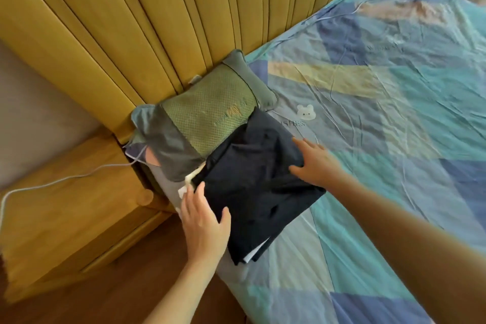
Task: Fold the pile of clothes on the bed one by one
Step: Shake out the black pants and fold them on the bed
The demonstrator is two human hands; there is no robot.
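Observation:
A folded dark navy garment (pixel 252 173) lies on top of a small stack at the bed's left edge, just in front of the pillow. White and cream fabric (pixel 190 182) peeks out from under its left side. My left hand (pixel 203 221) rests flat on the garment's near left edge, fingers straight. My right hand (pixel 314 160) lies flat on its right edge, fingers spread and straight. Neither hand grips the cloth.
A green and grey pillow (pixel 210 110) leans against the yellow padded headboard (pixel 136 21). The bed sheet (pixel 381 126) with blue and teal patches stretches to the right. A wooden nightstand (pixel 65 218) with a white cable (pixel 52 184) stands left of the bed.

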